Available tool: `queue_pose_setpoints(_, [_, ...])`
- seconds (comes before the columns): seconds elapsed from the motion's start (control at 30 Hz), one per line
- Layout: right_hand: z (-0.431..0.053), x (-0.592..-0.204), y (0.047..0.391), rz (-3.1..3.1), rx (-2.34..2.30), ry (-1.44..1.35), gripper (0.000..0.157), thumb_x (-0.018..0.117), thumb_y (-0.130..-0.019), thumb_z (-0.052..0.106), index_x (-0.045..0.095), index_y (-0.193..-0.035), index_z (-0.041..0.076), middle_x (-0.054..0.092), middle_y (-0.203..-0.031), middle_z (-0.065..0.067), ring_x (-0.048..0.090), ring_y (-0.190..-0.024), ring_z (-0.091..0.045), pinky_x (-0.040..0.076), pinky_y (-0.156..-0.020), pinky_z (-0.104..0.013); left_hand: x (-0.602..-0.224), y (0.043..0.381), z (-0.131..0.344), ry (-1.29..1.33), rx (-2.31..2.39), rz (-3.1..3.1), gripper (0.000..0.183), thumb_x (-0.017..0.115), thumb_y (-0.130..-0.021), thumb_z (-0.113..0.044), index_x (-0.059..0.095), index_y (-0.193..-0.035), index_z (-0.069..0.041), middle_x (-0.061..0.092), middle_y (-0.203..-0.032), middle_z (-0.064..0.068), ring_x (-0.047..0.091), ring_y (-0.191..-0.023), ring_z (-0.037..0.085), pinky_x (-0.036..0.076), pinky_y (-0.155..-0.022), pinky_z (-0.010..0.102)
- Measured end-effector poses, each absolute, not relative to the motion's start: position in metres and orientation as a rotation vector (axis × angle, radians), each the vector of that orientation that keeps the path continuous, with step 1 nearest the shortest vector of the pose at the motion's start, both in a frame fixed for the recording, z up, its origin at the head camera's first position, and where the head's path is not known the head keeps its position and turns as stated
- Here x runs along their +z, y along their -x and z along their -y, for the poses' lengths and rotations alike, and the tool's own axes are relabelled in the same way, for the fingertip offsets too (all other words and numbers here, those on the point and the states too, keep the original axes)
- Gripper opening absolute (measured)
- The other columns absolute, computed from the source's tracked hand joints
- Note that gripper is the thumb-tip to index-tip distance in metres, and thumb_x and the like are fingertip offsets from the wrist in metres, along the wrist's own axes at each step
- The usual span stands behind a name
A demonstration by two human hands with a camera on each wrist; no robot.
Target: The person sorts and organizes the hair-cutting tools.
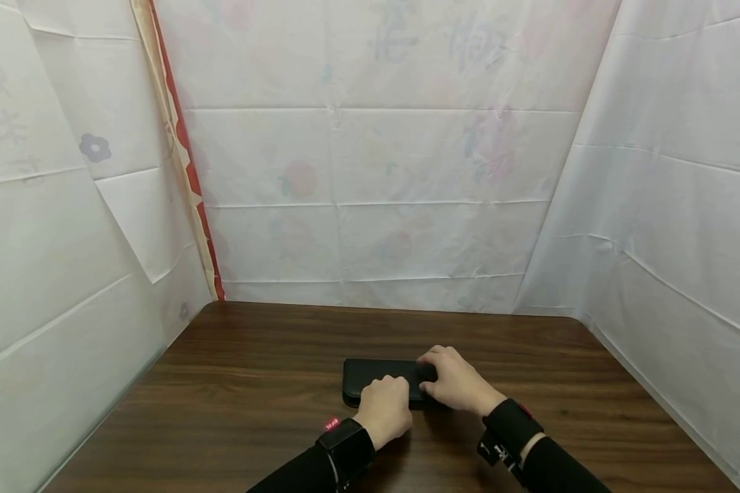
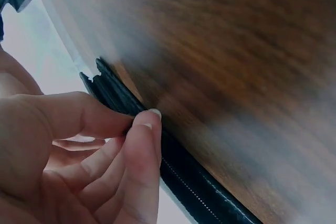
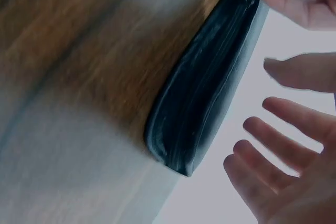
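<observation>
A black zip wallet (image 1: 370,370) lies flat on the table, its long edge towards me. In the left wrist view its stitched zip edge (image 2: 197,195) shows, and the far end gapes a little. My left hand (image 1: 385,411) pinches a small dark piece at that edge between thumb and forefinger, apparently the zipper pull, mostly hidden by the fingertips. Over the wallet's right end is my right hand (image 1: 459,383). The right wrist view shows its fingers (image 3: 273,150) spread and relaxed, apart from the wallet (image 3: 184,103).
The brown wood-grain table (image 1: 253,383) is enclosed by white sheets at the back (image 1: 370,157), left (image 1: 68,274) and right (image 1: 672,239). A red-and-cream strip (image 1: 188,161) runs up the back left corner. Both wrists wear black bands (image 1: 510,418).
</observation>
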State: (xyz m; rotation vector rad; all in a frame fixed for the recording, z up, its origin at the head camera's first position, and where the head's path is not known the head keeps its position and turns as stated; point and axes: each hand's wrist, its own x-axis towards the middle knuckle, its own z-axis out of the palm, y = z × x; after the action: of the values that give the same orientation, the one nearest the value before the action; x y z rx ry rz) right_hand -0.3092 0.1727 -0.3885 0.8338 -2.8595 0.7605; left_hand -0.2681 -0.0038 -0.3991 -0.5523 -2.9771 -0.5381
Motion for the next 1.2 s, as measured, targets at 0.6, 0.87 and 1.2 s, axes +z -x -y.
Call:
queue_pose_setpoints(0.6, [-0.178,-0.395,0.328,3.174,0.645,-0.946,0.099,0.092,-0.075,0.027,0.039,-0.156,0.005,0.033,-0.159,-0.023,0.030,-0.145,-0.047,0.032,-0.112,-0.062,-0.401,0.273,0.007,0.615,-0.434,2.983,0.016,0.077,-0.084,-0.009,0.074,-0.099,-0.002,0.071,-0.090,0.012,0.070,-0.079,0.026,0.058,-0.063,0.039])
queue_pose_setpoints(0.87, [-0.176,-0.393,0.338,3.234,0.562,-0.917,0.102,0.093,-0.073,0.031,0.039,-0.155,0.005,0.046,-0.145,-0.011,0.043,-0.131,-0.035,0.042,-0.104,-0.051,-0.402,0.276,0.007,0.622,-0.457,3.001,0.016,0.077,-0.085,-0.010,0.075,-0.099,-0.002,0.071,-0.088,0.011,0.069,-0.075,0.025,0.057,-0.060,0.037])
queue_pose_setpoints(1.2, [-0.175,-0.393,0.342,3.267,0.521,-0.865,0.101,0.093,-0.073,0.035,0.040,-0.155,0.008,0.047,-0.140,-0.006,0.043,-0.128,-0.031,0.043,-0.100,-0.050,-0.400,0.276,0.010,0.629,-0.473,3.028,0.019,0.077,-0.086,-0.012,0.075,-0.104,-0.003,0.071,-0.091,0.011,0.069,-0.078,0.026,0.057,-0.064,0.038])
